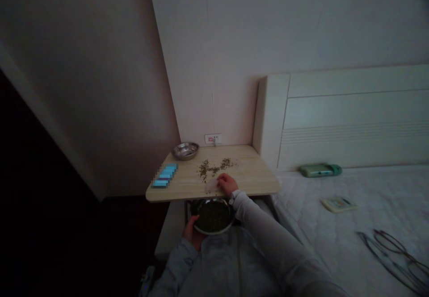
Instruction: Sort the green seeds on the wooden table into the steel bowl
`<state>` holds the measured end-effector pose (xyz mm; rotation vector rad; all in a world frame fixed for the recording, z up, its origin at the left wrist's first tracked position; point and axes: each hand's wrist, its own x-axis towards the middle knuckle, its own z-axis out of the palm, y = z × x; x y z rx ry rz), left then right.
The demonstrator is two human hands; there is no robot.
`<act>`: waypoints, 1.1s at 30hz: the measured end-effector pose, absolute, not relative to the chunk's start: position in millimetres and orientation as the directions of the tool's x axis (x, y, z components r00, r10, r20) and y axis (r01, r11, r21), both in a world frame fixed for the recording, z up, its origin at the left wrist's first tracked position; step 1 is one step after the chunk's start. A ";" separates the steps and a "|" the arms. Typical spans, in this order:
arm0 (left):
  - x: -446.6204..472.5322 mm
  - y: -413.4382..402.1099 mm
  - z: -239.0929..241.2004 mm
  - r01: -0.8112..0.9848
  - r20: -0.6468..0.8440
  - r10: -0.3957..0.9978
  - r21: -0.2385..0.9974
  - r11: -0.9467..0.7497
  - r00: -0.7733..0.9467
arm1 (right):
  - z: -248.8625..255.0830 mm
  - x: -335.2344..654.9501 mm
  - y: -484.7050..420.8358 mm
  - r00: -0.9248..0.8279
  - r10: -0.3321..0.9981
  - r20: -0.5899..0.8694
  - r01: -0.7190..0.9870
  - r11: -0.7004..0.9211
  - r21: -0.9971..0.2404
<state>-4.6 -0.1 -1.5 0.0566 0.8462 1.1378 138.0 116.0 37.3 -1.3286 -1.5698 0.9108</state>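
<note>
My left hand (191, 233) grips the rim of a steel bowl (213, 217) full of small dark green bits, held just below the front edge of a light wooden bedside table (254, 176). My right hand (227, 183) rests on the table near that edge, touching a small pale card or sheet (211, 185). Loose green bits (213, 168) lie scattered on the tabletop just beyond my right hand.
An empty steel bowl (185, 150) stands at the table's back left, near a wall socket (213, 139). A blue flat object (164, 175) lies at the table's left. To the right is a bed with a green phone (320, 170), a booklet (338, 204) and cables (389, 248).
</note>
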 end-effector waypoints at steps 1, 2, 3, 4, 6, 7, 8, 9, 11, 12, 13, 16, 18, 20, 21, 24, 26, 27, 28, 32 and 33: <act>-4.2 -0.6 0.0 -0.772 -0.563 0.811 0.441 0.457 0.158 | 38.3 137.8 115.3 -0.060 0.988 0.145 0.359 0.157 -0.920; -3.9 -1.1 1.6 -0.772 -0.560 0.812 0.439 0.460 0.165 | 39.3 137.6 114.5 -0.057 0.989 0.137 0.362 0.149 -0.920; -3.6 -1.6 3.0 -0.770 -0.558 0.813 0.441 0.461 0.167 | 40.2 137.6 113.8 -0.054 0.990 0.132 0.365 0.142 -0.920; -3.5 -2.0 4.3 -0.770 -0.556 0.816 0.449 0.453 0.155 | 41.1 137.6 113.1 -0.052 0.990 0.129 0.368 0.139 -0.919; -3.7 -2.7 6.1 -0.765 -0.555 0.817 0.456 0.455 0.156 | 42.8 137.8 111.9 -0.050 0.990 0.132 0.370 0.141 -0.918; -4.0 -2.9 6.5 -0.763 -0.566 0.810 0.454 0.461 0.153 | 43.5 138.0 111.5 -0.050 0.990 0.132 0.368 0.141 -0.919; -4.4 -3.0 6.7 -0.760 -0.571 0.805 0.450 0.468 0.158 | 44.0 138.2 111.2 -0.054 0.990 0.131 0.364 0.141 -0.921; -4.8 -3.0 6.6 -0.757 -0.573 0.804 0.452 0.472 0.159 | 44.2 138.4 111.0 -0.055 0.990 0.128 0.359 0.139 -0.923; -5.4 -2.8 6.4 -0.752 -0.571 0.806 0.462 0.470 0.153 | 43.8 138.5 111.2 -0.057 0.991 0.122 0.356 0.135 -0.925; -5.5 -2.7 6.5 -0.753 -0.564 0.810 0.462 0.468 0.158 | 43.3 138.4 111.5 -0.061 0.991 0.117 0.356 0.132 -0.925; -5.4 -2.5 6.7 -0.755 -0.559 0.813 0.459 0.468 0.164 | 42.6 138.2 111.8 -0.069 0.991 0.112 0.356 0.129 -0.926; -4.9 -2.0 8.7 -0.756 -0.560 0.810 0.451 0.474 0.174 | 40.3 137.2 112.8 -0.075 0.992 0.102 0.342 0.122 -0.932; -4.7 -1.5 9.6 -0.754 -0.568 0.807 0.459 0.471 0.159 | 39.2 136.7 113.6 -0.071 0.992 0.105 0.335 0.123 -0.934; -5.1 -0.8 9.0 -0.754 -0.563 0.814 0.470 0.459 0.144 | 39.0 136.7 113.9 -0.066 0.992 0.105 0.341 0.122 -0.932; -5.4 -0.3 8.1 -0.754 -0.560 0.816 0.474 0.455 0.141 | 39.3 136.9 113.9 -0.066 0.992 0.105 0.342 0.121 -0.932; -6.1 1.3 4.7 -0.759 -0.547 0.824 0.471 0.449 0.148 | 41.3 137.8 112.8 -0.069 0.991 0.114 0.332 0.131 -0.934; -5.8 2.0 3.9 -0.768 -0.546 0.825 0.463 0.442 0.146 | 42.9 138.2 111.8 -0.069 0.990 0.120 0.329 0.136 -0.934; -5.4 2.1 4.3 -0.773 -0.547 0.825 0.460 0.437 0.141 | 43.5 138.4 111.3 -0.062 0.991 0.118 0.330 0.132 -0.935; -4.8 2.0 5.1 -0.776 -0.553 0.823 0.457 0.434 0.135 | 44.1 138.4 110.9 -0.054 0.992 0.117 0.332 0.129 -0.935; -2.7 0.8 9.9 -0.769 -0.571 0.812 0.464 0.439 0.119 | 45.5 138.6 109.9 -0.041 0.991 0.129 0.357 0.135 -0.924; -2.5 0.6 10.6 -0.767 -0.569 0.814 0.467 0.440 0.120 | 45.6 138.6 109.8 -0.039 0.990 0.134 0.375 0.139 -0.917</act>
